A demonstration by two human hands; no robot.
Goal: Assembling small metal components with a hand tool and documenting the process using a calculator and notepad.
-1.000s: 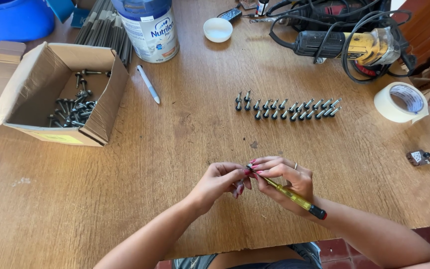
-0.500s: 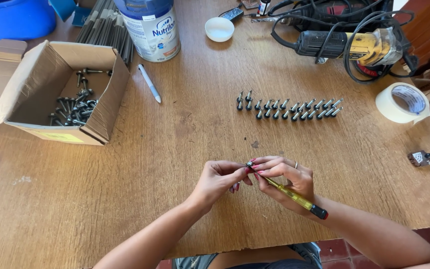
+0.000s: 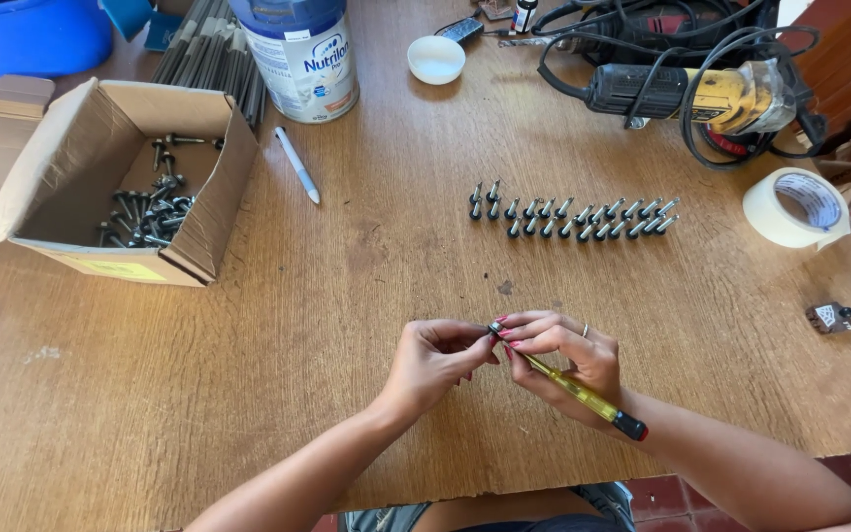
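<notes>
Small dark screw (image 3: 495, 327) was pinched at the tips of both hands, just above the table's near edge. Right hand (image 3: 561, 357) was curled around a yellow-handled screwdriver (image 3: 583, 396), fingers closed on the shaft, tip meeting the screw; black butt end stuck out past the wrist. Left hand (image 3: 432, 362) was closed, thumb and fingertips pressed together on the screw from the other side. Couldn't tell what exactly was being fitted on it, too small.

Progress, my read: a double row of screws (image 3: 569, 214) lay lined up mid-table, well apart from the hands, looked like the finished lot. Cardboard box (image 3: 71, 187) at the left still held a loose pile of the same screws (image 3: 145, 212), so plenty left. Roughly partway, one piece in hand.

Rest of the wooden table (image 3: 347, 296): white pen (image 3: 297, 165) beside the box, big tin can (image 3: 302, 54) and small white bowl (image 3: 436, 59) at the far edge, angle grinder (image 3: 701, 94) with tangled cable far right, tape roll (image 3: 798, 207) near it, small metal clip (image 3: 830, 316) right edge. None of it touched.
</notes>
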